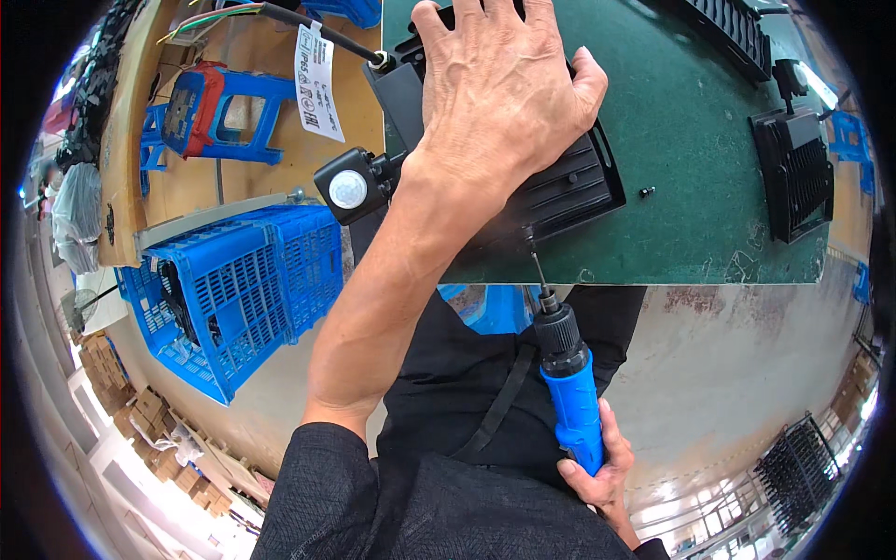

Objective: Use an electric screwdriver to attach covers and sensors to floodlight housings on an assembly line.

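Observation:
A black finned floodlight (569,191) lies at the near edge of the green table. Spread across its back, my left hand (495,103) grips it, the fingertips over the far side. A motion sensor (336,187) with a white dome sticks out at the floodlight's left, and a cable (322,33) carrying a white tag (317,84) leaves it above. My right hand (605,471) is closed round the handle of a blue electric screwdriver (571,401). The bit points up to the floodlight's near edge; whether it sits in a screw I cannot tell.
A small dark screw (647,192) lies right of the floodlight on the green table (691,121). More black floodlights (791,173) are at the table's right. On the left are a blue crate (243,280) and a blue stool (247,117).

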### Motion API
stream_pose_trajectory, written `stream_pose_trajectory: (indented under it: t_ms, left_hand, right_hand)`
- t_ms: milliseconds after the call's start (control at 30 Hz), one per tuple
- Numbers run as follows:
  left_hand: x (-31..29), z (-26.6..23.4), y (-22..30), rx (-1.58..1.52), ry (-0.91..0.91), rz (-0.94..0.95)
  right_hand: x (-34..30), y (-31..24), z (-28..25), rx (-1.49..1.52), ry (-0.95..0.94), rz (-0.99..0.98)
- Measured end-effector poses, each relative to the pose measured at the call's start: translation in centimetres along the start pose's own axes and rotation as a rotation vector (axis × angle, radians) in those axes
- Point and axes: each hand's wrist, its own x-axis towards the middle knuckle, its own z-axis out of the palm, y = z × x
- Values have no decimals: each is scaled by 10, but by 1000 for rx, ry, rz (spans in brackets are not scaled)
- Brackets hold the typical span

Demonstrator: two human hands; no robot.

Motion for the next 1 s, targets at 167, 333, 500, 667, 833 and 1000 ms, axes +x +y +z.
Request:
stream_pose_trajectory:
  t_ms: [167,333,500,667,833,1000]
  left_hand:
    - [0,2,2,9,28,18]
    - [-1,0,4,27,19,6]
    - [-1,-5,8,24,36,3]
    - [0,-5,8,26,64,-6]
    - [1,-1,11,42,65,-6]
    - [-1,-1,5,25,105,4]
  right_hand:
    - [7,1,1,-33,38,-43]
    - [4,-14,2,-345,109,-139]
    - [5,-44,-22,-648,61,-132]
    - [9,-39,-23,-765,26,-163]
    - [4,-13,14,-647,184,-186]
    - [8,-22,14,-383,151,-107]
